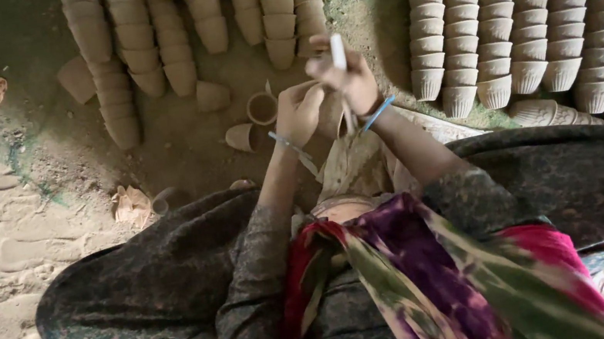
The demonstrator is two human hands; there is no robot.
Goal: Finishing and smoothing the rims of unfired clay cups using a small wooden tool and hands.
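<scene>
Both hands grip: left hand a half-hidden clay cup, right hand a white stick.

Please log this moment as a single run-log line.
left hand: holds clay cup | right hand: holds white stick over it | loose cups beside | stacked cups around

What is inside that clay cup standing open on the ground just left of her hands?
The open clay cup shows only a dark hollow; nothing visible inside, though its bottom lies in shadow. The left hand beside it does not cover the opening.
</scene>
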